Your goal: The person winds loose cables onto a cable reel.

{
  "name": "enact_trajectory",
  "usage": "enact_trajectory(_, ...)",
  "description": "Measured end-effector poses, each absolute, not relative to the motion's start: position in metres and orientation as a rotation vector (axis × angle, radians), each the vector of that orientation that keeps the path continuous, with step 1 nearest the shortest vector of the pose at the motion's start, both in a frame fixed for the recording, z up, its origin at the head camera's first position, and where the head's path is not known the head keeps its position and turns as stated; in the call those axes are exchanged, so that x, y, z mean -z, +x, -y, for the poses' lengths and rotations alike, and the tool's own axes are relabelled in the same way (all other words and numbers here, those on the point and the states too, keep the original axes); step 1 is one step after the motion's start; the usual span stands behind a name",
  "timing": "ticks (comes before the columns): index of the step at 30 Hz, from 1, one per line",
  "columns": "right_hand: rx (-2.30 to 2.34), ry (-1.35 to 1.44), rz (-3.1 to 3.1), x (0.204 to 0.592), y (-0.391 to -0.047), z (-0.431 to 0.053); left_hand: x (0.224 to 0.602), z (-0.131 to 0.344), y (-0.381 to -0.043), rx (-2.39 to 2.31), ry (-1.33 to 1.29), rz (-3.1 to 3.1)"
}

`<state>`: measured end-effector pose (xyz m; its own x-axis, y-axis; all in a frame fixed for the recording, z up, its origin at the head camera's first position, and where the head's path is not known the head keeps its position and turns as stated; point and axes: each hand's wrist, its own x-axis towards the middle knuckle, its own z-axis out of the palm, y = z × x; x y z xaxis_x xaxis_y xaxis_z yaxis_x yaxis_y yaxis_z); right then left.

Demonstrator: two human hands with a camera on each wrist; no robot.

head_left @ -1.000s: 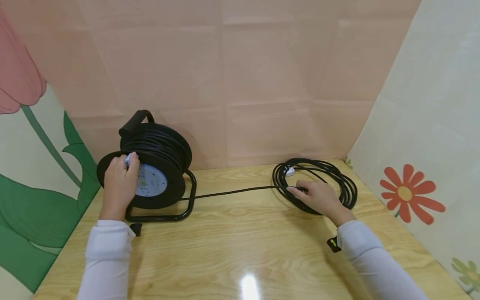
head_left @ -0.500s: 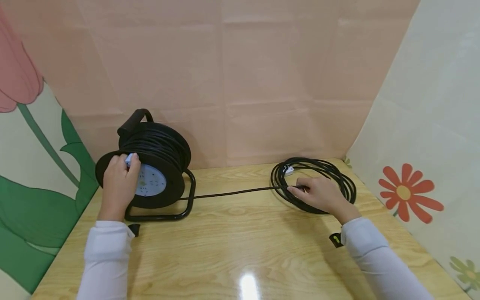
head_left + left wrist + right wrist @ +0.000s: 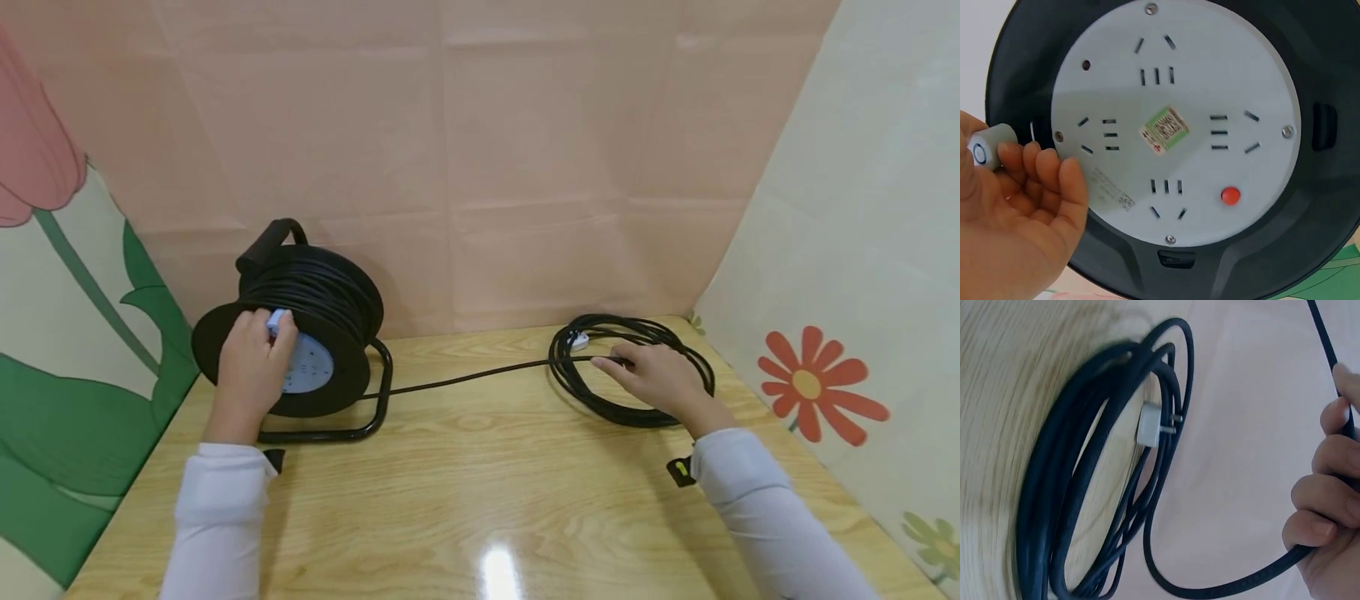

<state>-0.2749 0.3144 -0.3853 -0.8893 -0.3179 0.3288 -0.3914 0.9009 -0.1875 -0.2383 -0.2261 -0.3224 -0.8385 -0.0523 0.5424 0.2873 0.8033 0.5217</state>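
At the left of the head view a black cable reel (image 3: 348, 354) stands on a tubular frame, with cable wound round its drum. My left hand (image 3: 250, 362) grips the pale crank knob (image 3: 999, 142) on the reel's face, beside the grey socket panel (image 3: 1191, 81). A single cable (image 3: 480, 375) runs from the low side of the reel to my right hand (image 3: 660, 379), whose fingers curl round it. Under and behind that hand lies a loose coil of the same cable (image 3: 1038, 506). Inside the coil rests a white plug (image 3: 1149, 425) with metal pins.
All of this is on a wood-grain table (image 3: 450, 500). A pink sheet (image 3: 525, 167) hangs behind it, with flower-printed panels (image 3: 870, 250) to either side. Small black pieces show near both cuffs, one of them a black piece with a yellow-green mark (image 3: 681, 472).
My left hand has moved slightly right with the crank knob. My right hand has shifted right and away from me, and the cable between reel and hand now sags a little more.
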Motion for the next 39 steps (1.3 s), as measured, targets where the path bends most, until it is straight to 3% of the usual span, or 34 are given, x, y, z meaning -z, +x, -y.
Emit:
enact_trajectory(22, -0.295, 0.606, 2.696, 0.382, -0.29, -0.283, 0.324, 0.2, -0.238, 0.737, -0.166, 2.573)
enact_trajectory(39, -0.27, 0.794, 2.51, 0.387, -0.295, -0.257, 0.348, 0.176, -0.242, 0.639, -0.241, 2.658)
